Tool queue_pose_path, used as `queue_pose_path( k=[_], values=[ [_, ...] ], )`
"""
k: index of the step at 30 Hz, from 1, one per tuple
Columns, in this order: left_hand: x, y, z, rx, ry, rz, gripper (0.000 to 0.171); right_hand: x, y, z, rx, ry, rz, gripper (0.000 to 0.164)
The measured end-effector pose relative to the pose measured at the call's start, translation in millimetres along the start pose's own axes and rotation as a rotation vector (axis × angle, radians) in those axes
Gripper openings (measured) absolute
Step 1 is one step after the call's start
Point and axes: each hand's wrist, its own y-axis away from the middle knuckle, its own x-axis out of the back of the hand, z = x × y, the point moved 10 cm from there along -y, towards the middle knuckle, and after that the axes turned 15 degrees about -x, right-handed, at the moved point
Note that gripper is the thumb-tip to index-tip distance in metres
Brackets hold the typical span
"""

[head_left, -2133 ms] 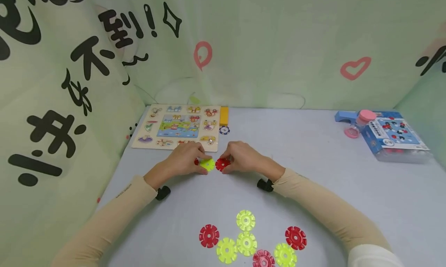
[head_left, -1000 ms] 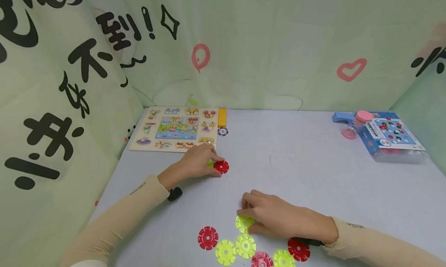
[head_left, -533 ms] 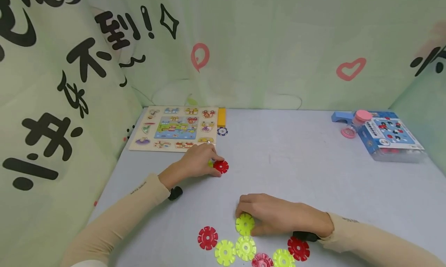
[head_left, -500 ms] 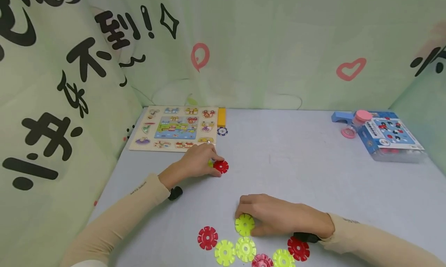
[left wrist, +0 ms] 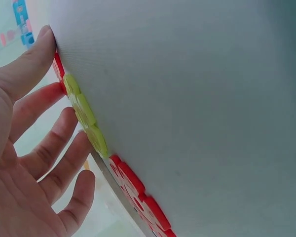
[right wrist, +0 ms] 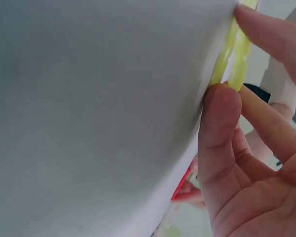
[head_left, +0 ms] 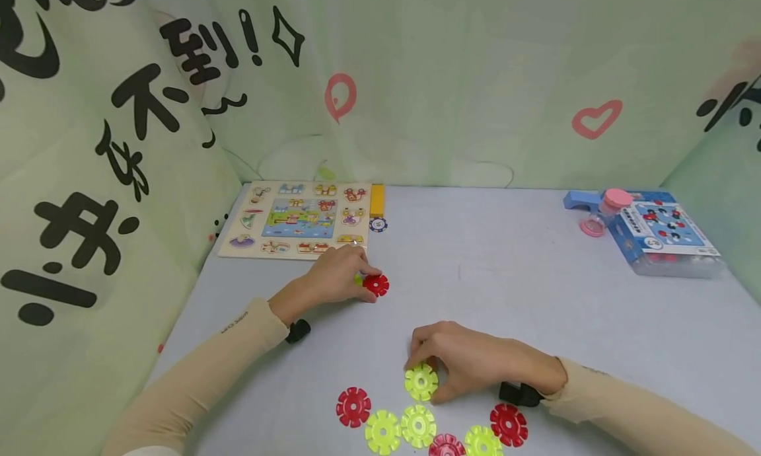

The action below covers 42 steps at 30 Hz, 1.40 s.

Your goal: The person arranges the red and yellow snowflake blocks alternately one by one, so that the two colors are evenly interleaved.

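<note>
My left hand [head_left: 340, 273] pinches a red notched plastic disc [head_left: 377, 285] between thumb and fingers, on the table near the puzzle board. In the left wrist view a yellow-green disc [left wrist: 84, 113] lies in line with it, and another red disc [left wrist: 138, 192] follows beyond; in the head view my hand mostly hides these two. Nearer the front, my right hand [head_left: 460, 360] holds a yellow-green notched disc [head_left: 421, 382] by its edges, thumb on one side and fingers on the other. Just below it sits a second yellow-green disc [head_left: 419, 426].
Around the right hand lie a red disc [head_left: 353, 407], a yellow-green disc [head_left: 383, 433], a pinkish-red disc [head_left: 446, 445], a yellow-green disc [head_left: 483, 441] and another red disc [head_left: 508, 425]. A wooden puzzle board [head_left: 232, 251] stands back left, a blue box [head_left: 672, 228] back right.
My right hand has left the red disc at the row, come toward the front and taken hold of a yellow-green disc. My left hand has shifted right, from the yellow-green disc to the red one.
</note>
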Motion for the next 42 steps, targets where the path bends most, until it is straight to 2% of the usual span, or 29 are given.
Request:
queue_pose_path(
  k=[5, 10, 13, 18, 24, 27, 31, 34, 37, 42],
  values=[
    [-1.7, 0.1, 0.1, -0.003, 0.002, -0.006, 0.056, 20.8, -19.6, 20.8, -0.074, -0.001, 0.075, 0.039],
    [-2.4, -0.6, -1.6, 0.003, 0.0, -0.006, 0.056, 57.0, -51.2, 50.8, -0.184, 0.017, 0.218, 0.041],
    [-2.2, -1.4, -1.6, 0.0, 0.002, -0.007, 0.056, 73.3, -68.3, 61.5, -0.227, 0.032, 0.277, 0.043],
    [-0.6, -4.3, 1.4, -0.027, -0.018, -0.01, 0.056, 80.4, -82.8, 67.0, -0.264, 0.046, 0.276, 0.045],
    [1.4, -7.0, 2.0, -0.029, -0.02, -0.018, 0.055, 78.7, -79.4, 67.8, -0.298, 0.037, 0.281, 0.051],
    [1.7, -9.2, 4.7, -0.036, 0.002, -0.004, 0.055, 77.7, -68.3, 69.5, -0.302, 0.022, 0.3, 0.052],
    [1.2, -15.2, 15.4, -0.077, 0.029, 0.018, 0.055, 67.3, -36.2, 75.1, -0.294, -0.006, 0.276, 0.046],
    [-1.9, -20.3, 22.5, -0.098, 0.032, 0.011, 0.056, 51.9, -0.3, 75.9, -0.262, -0.032, 0.221, 0.041],
    [-5.2, -25.1, 26.7, -0.113, 0.036, -0.008, 0.058, 35.2, 39.2, 75.3, -0.243, -0.053, 0.164, 0.044],
    [-5.2, -28.5, 29.3, -0.128, 0.047, -0.017, 0.058, 12.0, 93.8, 69.3, -0.253, -0.018, 0.135, 0.052]
  ],
)
